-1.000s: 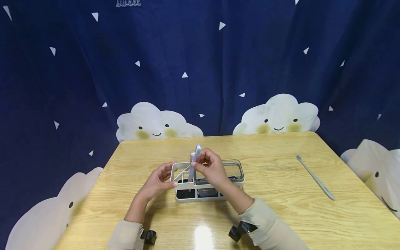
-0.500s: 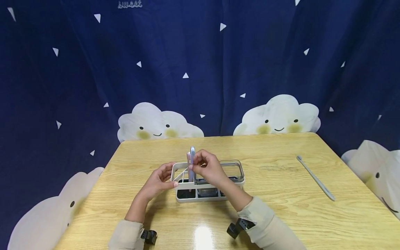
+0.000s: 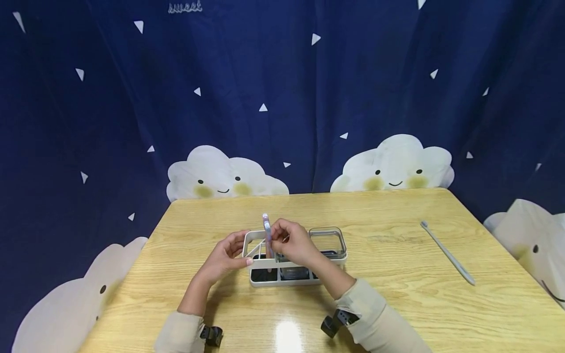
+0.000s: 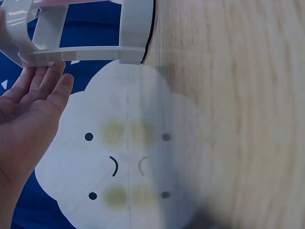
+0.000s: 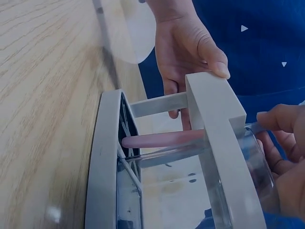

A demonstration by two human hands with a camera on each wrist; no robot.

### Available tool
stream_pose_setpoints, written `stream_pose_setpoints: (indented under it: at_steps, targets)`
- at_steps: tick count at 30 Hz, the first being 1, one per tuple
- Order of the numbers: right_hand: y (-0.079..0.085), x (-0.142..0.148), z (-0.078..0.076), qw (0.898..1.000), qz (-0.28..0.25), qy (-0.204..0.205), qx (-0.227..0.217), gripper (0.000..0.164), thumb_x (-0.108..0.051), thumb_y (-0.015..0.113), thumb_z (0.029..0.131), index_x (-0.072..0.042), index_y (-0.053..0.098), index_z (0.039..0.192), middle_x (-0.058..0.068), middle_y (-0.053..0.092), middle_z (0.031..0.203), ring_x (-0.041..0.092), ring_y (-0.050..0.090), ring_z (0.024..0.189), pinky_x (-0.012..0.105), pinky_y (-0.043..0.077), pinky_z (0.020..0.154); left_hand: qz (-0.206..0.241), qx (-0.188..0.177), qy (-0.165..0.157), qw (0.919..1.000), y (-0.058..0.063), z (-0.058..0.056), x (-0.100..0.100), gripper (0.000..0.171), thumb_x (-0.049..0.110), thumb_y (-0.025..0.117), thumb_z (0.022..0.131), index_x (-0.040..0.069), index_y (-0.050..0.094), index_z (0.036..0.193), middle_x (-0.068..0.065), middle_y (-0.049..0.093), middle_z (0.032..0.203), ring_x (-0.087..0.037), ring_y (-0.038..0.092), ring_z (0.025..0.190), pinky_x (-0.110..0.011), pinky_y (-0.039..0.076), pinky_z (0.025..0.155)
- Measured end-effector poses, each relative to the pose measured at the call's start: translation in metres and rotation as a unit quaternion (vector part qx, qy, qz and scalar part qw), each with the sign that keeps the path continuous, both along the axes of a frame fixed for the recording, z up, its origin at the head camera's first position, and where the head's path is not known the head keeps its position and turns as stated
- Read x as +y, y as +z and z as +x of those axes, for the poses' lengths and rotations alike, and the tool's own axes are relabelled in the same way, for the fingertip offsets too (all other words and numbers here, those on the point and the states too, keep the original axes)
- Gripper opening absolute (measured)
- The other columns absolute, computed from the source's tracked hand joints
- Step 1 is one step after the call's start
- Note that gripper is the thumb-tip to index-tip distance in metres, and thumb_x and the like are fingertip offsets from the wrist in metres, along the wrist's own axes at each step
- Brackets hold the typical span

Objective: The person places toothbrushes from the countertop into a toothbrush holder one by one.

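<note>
A white toothbrush holder [image 3: 264, 264] with a dark base stands upright mid-table. My left hand [image 3: 226, 254] grips its left end, thumb on the near rim and fingers at the far side. With thumb and fingertips my right hand [image 3: 297, 245] pinches a bluish-purple toothbrush [image 3: 268, 229], bristles up, at the holder's top rim. Its lower part is hidden in the head view. A pink toothbrush [image 5: 162, 139] is inside the holder, its handle end near the base in the right wrist view. In the left wrist view, my left fingers [image 4: 50, 78] touch the holder's rim.
A clear cup [image 3: 328, 230] sits in the holder's right side, and another clear container [image 3: 295, 273] in the middle is partly hidden. A grey toothbrush [image 3: 448, 253] lies on the wooden table [image 3: 388, 294] at right. A blue curtain [image 3: 265, 59] hangs behind.
The bluish-purple toothbrush has moved left and down, from leaning right to nearly upright, in front of the pink one. My right hand has lowered slightly; the left hand keeps its grip.
</note>
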State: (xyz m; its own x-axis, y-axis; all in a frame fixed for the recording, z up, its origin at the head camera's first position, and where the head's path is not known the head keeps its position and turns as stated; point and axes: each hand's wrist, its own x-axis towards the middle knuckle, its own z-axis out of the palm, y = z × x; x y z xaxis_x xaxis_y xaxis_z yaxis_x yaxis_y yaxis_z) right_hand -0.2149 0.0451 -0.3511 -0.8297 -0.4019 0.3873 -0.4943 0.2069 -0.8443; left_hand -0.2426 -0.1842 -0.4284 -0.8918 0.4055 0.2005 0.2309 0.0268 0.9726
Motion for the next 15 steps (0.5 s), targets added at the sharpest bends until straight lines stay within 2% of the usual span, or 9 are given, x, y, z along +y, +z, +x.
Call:
stream_pose_setpoints:
  at_steps: [7, 10, 15]
  targets:
    - [-0.026, 0.0, -0.022, 0.999, 0.015, -0.006, -0.032, 0.015, 0.013, 0.062, 0.074, 0.003, 0.058, 0.084, 0.006, 0.055, 0.074, 0.018, 0.049, 0.067, 0.022, 0.041, 0.054, 0.002, -0.004, -0.003, 1.0, -0.003, 0.0, -0.002, 0.07, -0.002, 0.075, 0.073, -0.007, 0.04, 0.134, -0.03, 0.047, 0.126, -0.042, 0.043, 0.118, -0.031, 0.035, 0.1]
    - [-0.03, 0.0, -0.027, 0.999, 0.034, -0.008, -0.039, 0.016, 0.012, 0.062, 0.074, -0.001, 0.058, 0.083, 0.002, 0.054, 0.073, 0.015, 0.049, 0.065, 0.022, 0.041, 0.053, 0.001, -0.001, -0.002, 1.0, -0.003, 0.001, -0.002, 0.07, -0.002, 0.075, 0.073, -0.007, 0.039, 0.134, -0.029, 0.047, 0.126, -0.042, 0.043, 0.118, -0.031, 0.035, 0.1]
    - [-0.028, 0.001, -0.03, 0.997, 0.054, -0.01, -0.046, 0.018, 0.011, 0.062, 0.074, -0.004, 0.056, 0.08, 0.002, 0.053, 0.072, 0.014, 0.048, 0.064, 0.023, 0.041, 0.053, -0.001, 0.007, -0.002, 1.0, -0.003, -0.001, -0.002, 0.069, -0.003, 0.074, 0.074, -0.006, 0.039, 0.134, -0.03, 0.047, 0.125, -0.044, 0.043, 0.117, -0.041, 0.031, 0.103]
